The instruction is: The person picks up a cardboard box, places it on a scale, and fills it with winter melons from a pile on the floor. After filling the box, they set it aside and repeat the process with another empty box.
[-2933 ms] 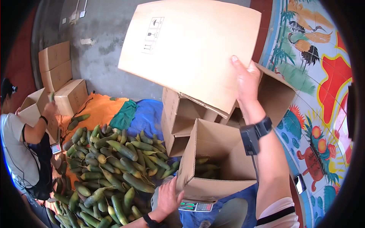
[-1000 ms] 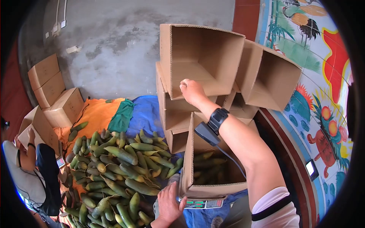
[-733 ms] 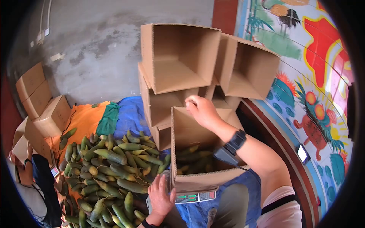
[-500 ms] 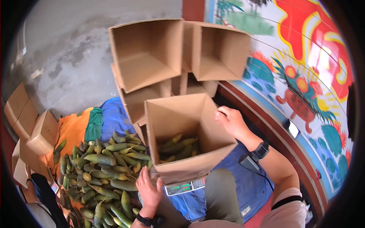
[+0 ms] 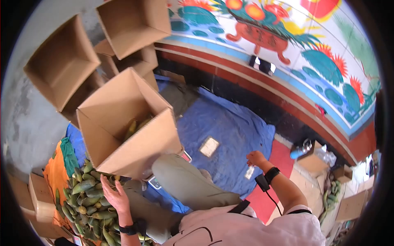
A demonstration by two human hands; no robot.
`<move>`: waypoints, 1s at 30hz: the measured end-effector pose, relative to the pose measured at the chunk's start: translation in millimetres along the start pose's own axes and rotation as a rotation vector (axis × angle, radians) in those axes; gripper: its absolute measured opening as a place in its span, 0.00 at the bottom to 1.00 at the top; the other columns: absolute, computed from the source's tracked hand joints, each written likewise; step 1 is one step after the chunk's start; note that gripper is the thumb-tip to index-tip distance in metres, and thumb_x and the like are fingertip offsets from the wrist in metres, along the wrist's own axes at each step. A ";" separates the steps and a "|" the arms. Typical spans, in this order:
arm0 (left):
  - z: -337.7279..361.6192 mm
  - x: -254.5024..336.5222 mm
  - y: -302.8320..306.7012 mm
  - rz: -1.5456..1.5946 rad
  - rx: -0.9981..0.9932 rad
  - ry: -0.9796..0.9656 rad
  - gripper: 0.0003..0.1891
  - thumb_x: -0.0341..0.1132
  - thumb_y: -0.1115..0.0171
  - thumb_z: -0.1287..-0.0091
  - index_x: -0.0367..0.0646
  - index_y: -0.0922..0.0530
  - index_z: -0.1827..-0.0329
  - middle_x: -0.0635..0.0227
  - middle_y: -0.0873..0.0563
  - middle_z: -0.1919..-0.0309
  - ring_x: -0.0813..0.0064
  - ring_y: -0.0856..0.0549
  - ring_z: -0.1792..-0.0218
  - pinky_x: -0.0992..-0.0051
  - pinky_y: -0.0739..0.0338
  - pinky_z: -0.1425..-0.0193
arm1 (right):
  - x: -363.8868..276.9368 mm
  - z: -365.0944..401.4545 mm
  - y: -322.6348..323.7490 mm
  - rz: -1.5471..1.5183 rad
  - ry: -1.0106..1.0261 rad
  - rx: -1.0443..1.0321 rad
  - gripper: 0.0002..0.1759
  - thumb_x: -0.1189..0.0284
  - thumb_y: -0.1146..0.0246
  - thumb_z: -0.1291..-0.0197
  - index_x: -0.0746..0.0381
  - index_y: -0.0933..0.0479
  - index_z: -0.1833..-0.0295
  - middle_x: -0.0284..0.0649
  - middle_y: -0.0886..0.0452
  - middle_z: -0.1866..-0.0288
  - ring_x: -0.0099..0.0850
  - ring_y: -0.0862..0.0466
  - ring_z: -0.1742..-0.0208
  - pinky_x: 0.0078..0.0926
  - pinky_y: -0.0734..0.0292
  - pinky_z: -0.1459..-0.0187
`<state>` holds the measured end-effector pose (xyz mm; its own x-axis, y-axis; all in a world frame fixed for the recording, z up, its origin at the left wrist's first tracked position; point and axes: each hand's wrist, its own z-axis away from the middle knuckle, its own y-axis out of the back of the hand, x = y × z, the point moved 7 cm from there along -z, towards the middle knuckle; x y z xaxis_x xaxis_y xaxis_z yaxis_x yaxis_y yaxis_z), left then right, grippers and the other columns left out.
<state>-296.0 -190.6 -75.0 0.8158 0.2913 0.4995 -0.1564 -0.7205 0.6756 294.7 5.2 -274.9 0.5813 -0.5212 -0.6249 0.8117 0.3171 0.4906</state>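
Note:
An open cardboard box (image 5: 137,149) stands in front of me, with a few cucumbers (image 5: 131,128) at its bottom. Under its near side shows the edge of a scale (image 5: 154,183). My left hand (image 5: 115,196) is open beside the box's near left corner, fingers spread, above a big heap of green and yellowish cucumbers (image 5: 92,201). Out to the right, away from the box, my right hand (image 5: 257,159) hovers over the blue tarp (image 5: 230,123). Its fingers are loosely bent and apart, and nothing shows between them.
Behind the box, more open cardboard boxes (image 5: 65,67) are stacked against the wall. A painted tile wall (image 5: 262,30) with a ledge runs along the right, a phone-like device (image 5: 262,64) on it. At far right are a bottle (image 5: 301,149), cartons (image 5: 314,164) and more cucumbers (image 5: 330,192).
The view has swung to the right. My right hand has left the box's right rim and moved out over the tarp. My left hand stays near the box's near left corner.

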 end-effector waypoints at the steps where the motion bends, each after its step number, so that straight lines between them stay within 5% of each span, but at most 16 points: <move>1: 0.0 -3.4 -1.6 0.024 0.000 -0.005 0.29 0.39 0.44 0.29 0.37 0.40 0.28 0.44 0.24 0.40 0.49 0.23 0.41 0.57 0.32 0.37 | 42.8 -22.7 -6.0 0.272 0.142 -0.069 0.12 0.65 0.37 0.42 0.63 0.19 0.62 0.44 0.15 0.66 0.40 0.14 0.64 0.37 0.19 0.61; 3: -2.4 -5.7 -5.7 0.053 -0.028 -0.012 0.28 0.38 0.46 0.28 0.36 0.40 0.28 0.43 0.24 0.41 0.49 0.23 0.40 0.58 0.31 0.37 | 85.8 -16.2 -19.8 0.530 0.260 -0.156 0.12 0.65 0.35 0.44 0.62 0.19 0.60 0.44 0.14 0.62 0.41 0.14 0.59 0.40 0.20 0.59; 7: -6.1 -16.1 -17.6 0.027 -0.086 0.027 0.29 0.39 0.46 0.27 0.37 0.41 0.28 0.43 0.23 0.42 0.52 0.22 0.41 0.60 0.30 0.38 | 154.7 -1.4 -42.6 1.042 0.135 -0.346 0.16 0.62 0.37 0.43 0.61 0.18 0.55 0.46 0.15 0.56 0.44 0.16 0.50 0.44 0.21 0.51; 10: -7.3 -22.3 -24.3 0.035 -0.116 0.032 0.29 0.39 0.47 0.27 0.36 0.42 0.27 0.43 0.23 0.42 0.52 0.22 0.41 0.61 0.29 0.39 | 200.9 -1.6 -38.2 0.795 -0.088 -0.198 0.21 0.59 0.47 0.37 0.64 0.18 0.53 0.51 0.17 0.50 0.49 0.17 0.48 0.44 0.23 0.47; 16: -8.1 -29.5 -26.3 -0.007 -0.104 0.108 0.30 0.39 0.45 0.27 0.33 0.42 0.28 0.43 0.22 0.43 0.51 0.21 0.43 0.61 0.28 0.40 | 212.5 9.2 -30.7 0.569 -0.225 -0.172 0.21 0.60 0.46 0.40 0.66 0.17 0.60 0.52 0.16 0.55 0.49 0.16 0.51 0.46 0.23 0.48; 17: -7.5 -23.5 -26.2 0.111 -0.096 0.116 0.30 0.36 0.43 0.29 0.32 0.41 0.29 0.43 0.23 0.43 0.53 0.21 0.42 0.62 0.29 0.39 | 225.6 -15.7 -44.6 0.825 0.045 -0.252 0.17 0.63 0.43 0.41 0.65 0.16 0.61 0.51 0.15 0.56 0.47 0.15 0.52 0.44 0.21 0.50; 18: -7.3 -25.2 -27.1 0.144 -0.080 0.106 0.29 0.35 0.42 0.29 0.32 0.41 0.29 0.43 0.23 0.42 0.53 0.22 0.42 0.63 0.29 0.38 | 202.6 -14.1 -56.0 1.248 0.383 -0.302 0.12 0.69 0.40 0.43 0.64 0.16 0.62 0.50 0.15 0.56 0.45 0.15 0.53 0.40 0.19 0.52; 19: -8.0 -27.7 -28.9 0.179 -0.064 0.092 0.29 0.33 0.42 0.29 0.32 0.41 0.29 0.43 0.24 0.42 0.54 0.22 0.41 0.63 0.29 0.38 | 189.3 -20.7 -54.6 1.236 0.387 -0.283 0.09 0.72 0.38 0.46 0.63 0.15 0.62 0.47 0.15 0.57 0.44 0.14 0.54 0.37 0.18 0.56; 22: -6.9 -18.5 -27.7 0.148 -0.048 0.110 0.29 0.33 0.43 0.30 0.32 0.40 0.29 0.44 0.25 0.41 0.53 0.23 0.40 0.63 0.30 0.36 | 143.9 -43.1 -38.6 0.669 0.210 -0.250 0.12 0.70 0.36 0.46 0.64 0.16 0.58 0.47 0.15 0.56 0.45 0.15 0.55 0.38 0.17 0.57; 25: -4.1 -15.7 -26.7 0.104 -0.021 0.075 0.28 0.34 0.42 0.31 0.32 0.38 0.31 0.44 0.23 0.43 0.52 0.22 0.42 0.62 0.28 0.38 | 72.7 -60.9 -37.0 0.544 0.554 -0.170 0.13 0.69 0.37 0.42 0.67 0.19 0.56 0.47 0.14 0.60 0.40 0.13 0.61 0.34 0.18 0.61; 27: -5.2 -7.1 -23.9 0.096 -0.026 0.067 0.27 0.34 0.42 0.31 0.33 0.37 0.32 0.46 0.22 0.46 0.52 0.20 0.46 0.61 0.26 0.42 | -10.6 -18.1 -21.0 0.018 0.209 -0.122 0.13 0.68 0.40 0.37 0.69 0.20 0.57 0.46 0.15 0.65 0.34 0.13 0.68 0.30 0.19 0.65; 30: -3.9 -3.5 -18.6 0.102 0.020 0.078 0.26 0.38 0.44 0.30 0.35 0.35 0.32 0.47 0.21 0.47 0.53 0.20 0.47 0.61 0.26 0.42 | -82.1 -18.0 -23.9 0.014 0.378 -0.139 0.15 0.67 0.42 0.35 0.70 0.21 0.57 0.44 0.15 0.68 0.30 0.15 0.71 0.27 0.21 0.67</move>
<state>-298.1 -175.6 -87.2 0.7503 0.2637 0.6062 -0.2240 -0.7613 0.6085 228.5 54.7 -246.2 0.5514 -0.1959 -0.8109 0.7884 0.4401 0.4298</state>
